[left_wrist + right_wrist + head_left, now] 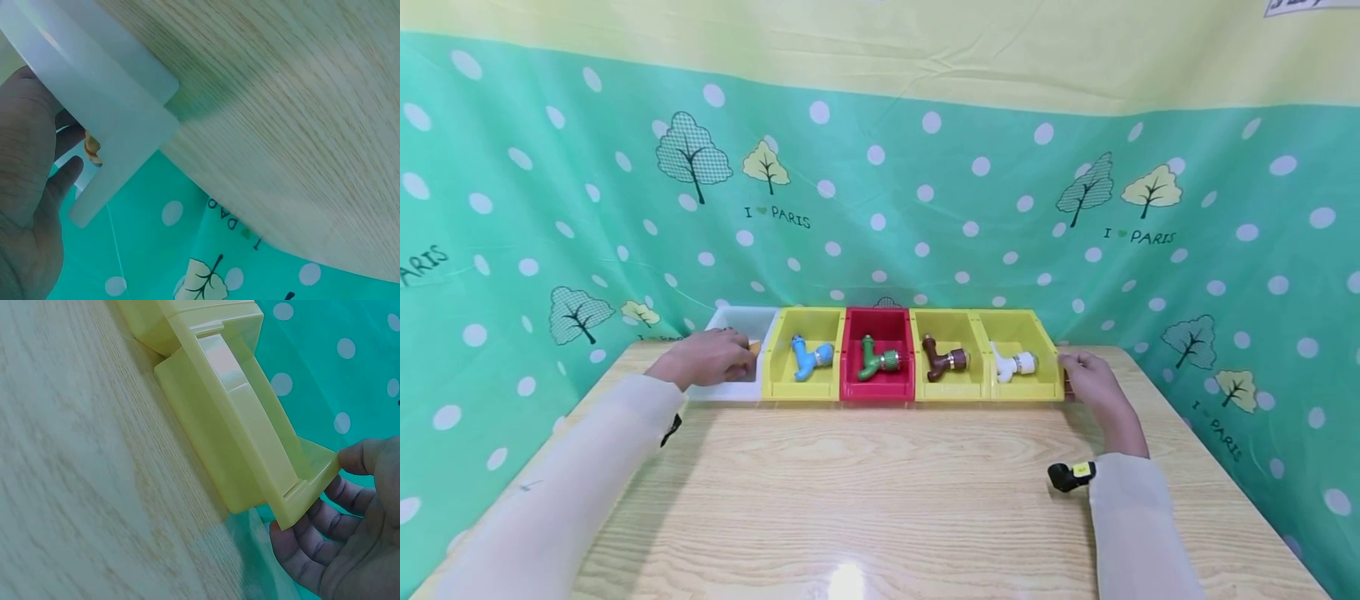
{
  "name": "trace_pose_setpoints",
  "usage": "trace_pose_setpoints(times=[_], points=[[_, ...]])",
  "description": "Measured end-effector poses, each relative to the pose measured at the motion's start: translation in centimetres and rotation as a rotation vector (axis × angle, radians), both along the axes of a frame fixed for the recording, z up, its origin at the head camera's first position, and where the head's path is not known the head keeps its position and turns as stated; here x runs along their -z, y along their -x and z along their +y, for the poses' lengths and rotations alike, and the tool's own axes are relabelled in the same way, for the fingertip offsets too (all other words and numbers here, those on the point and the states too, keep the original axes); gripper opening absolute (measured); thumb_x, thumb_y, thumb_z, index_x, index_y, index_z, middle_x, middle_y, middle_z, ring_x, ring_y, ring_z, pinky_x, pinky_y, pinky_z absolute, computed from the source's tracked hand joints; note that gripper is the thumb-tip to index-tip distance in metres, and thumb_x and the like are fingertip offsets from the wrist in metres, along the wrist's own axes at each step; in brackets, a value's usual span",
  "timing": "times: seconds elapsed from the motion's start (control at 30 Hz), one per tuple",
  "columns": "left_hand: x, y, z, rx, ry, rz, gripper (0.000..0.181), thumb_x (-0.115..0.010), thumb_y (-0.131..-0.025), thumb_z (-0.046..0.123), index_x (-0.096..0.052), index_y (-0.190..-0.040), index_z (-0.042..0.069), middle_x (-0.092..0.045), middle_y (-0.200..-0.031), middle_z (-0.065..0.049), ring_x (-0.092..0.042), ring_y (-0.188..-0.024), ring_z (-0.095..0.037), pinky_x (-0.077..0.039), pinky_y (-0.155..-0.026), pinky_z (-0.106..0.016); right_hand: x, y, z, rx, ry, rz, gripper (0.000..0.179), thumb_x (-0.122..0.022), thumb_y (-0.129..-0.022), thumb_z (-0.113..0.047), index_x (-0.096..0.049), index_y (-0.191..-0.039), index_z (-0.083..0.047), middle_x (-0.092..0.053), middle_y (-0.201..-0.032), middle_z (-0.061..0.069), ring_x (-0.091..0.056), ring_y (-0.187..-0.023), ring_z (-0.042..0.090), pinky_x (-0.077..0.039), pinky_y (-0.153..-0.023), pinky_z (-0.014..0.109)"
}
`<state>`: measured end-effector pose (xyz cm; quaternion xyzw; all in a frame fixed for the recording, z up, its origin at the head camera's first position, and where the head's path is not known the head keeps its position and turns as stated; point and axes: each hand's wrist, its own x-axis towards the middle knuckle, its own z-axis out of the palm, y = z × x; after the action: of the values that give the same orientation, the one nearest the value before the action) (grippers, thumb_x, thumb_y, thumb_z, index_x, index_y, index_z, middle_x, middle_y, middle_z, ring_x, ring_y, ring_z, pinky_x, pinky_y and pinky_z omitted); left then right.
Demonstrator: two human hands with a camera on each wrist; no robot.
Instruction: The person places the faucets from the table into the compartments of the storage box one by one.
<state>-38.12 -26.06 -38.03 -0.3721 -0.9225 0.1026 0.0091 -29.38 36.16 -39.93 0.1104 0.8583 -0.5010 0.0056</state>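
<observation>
My left hand (718,357) reaches into the white bin (724,392) at the left end of a row, fingers bent downward. A small orange piece (92,149) shows right by its fingertips, mostly hidden by the bin wall; whether the fingers hold it I cannot tell. At the opposite end, my right hand (334,531) grips the outer corner of the last yellow bin (250,425), thumb on the rim and fingers curled beneath. That bin contains a white tap (1017,364). Beside it, a brown tap (945,360) lies in another yellow bin (951,390).
Between these, a red bin (878,392) holds a green tap (878,360), and a yellow bin (801,390) holds a blue tap (811,358). The joined row stands at the back of a wooden table (880,483). A green dotted curtain (880,192) hangs close behind.
</observation>
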Motion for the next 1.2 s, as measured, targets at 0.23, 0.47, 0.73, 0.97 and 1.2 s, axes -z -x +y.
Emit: trace_pose_setpoints(times=[0.23,0.47,0.73,0.97,1.2], points=[[0.27,0.43,0.02,-0.017,0.008,-0.012,0.012,-0.077,-0.094,0.022,-0.077,-0.104,0.028,-0.062,-0.092,0.007,-0.055,-0.083,-0.018,-0.055,-0.081,-0.040,0.15,0.05,0.03,-0.007,0.002,-0.001,0.048,-0.028,-0.112,-0.040,-0.048,-0.119,0.003,-0.047,-0.138,0.026,-0.056,-0.115,0.034,-0.056,-0.090,0.041],[0.36,0.53,0.20,-0.049,0.008,-0.038,0.013,-0.076,-0.094,0.020,-0.077,-0.103,0.028,-0.063,-0.093,0.007,-0.055,-0.084,-0.018,-0.054,-0.084,-0.042,0.29,0.15,0.07,-0.004,-0.003,0.005,0.048,-0.028,-0.111,-0.040,-0.048,-0.121,0.003,-0.048,-0.137,0.025,-0.056,-0.112,0.033,-0.057,-0.087,0.039],[0.62,0.69,0.30,-0.088,-0.014,-0.060,0.011,-0.075,-0.095,0.022,-0.077,-0.103,0.030,-0.061,-0.089,0.010,-0.053,-0.082,-0.017,-0.052,-0.083,-0.040,0.22,0.05,-0.02,-0.003,0.001,0.011,0.055,-0.028,-0.111,-0.040,-0.046,-0.136,0.007,-0.048,-0.136,0.026,-0.057,-0.112,0.032,-0.057,-0.087,0.038],[0.25,0.31,0.48,-0.094,-0.020,-0.076,0.012,-0.075,-0.096,0.019,-0.077,-0.104,0.027,-0.062,-0.088,0.009,-0.053,-0.080,-0.018,-0.052,-0.082,-0.041,0.14,-0.10,-0.08,0.000,0.005,-0.001,0.058,-0.029,-0.111,-0.040,-0.042,-0.142,0.007,-0.047,-0.137,0.026,-0.056,-0.115,0.034,-0.057,-0.088,0.039],[0.15,0.34,0.56,-0.112,-0.023,-0.095,0.011,-0.074,-0.097,0.020,-0.077,-0.103,0.028,-0.061,-0.086,0.009,-0.053,-0.079,-0.017,-0.051,-0.081,-0.039,0.14,-0.14,-0.01,0.006,0.000,0.003,0.054,-0.030,-0.111,-0.040,-0.046,-0.136,0.006,-0.049,-0.134,0.025,-0.056,-0.114,0.034,-0.057,-0.089,0.041]])
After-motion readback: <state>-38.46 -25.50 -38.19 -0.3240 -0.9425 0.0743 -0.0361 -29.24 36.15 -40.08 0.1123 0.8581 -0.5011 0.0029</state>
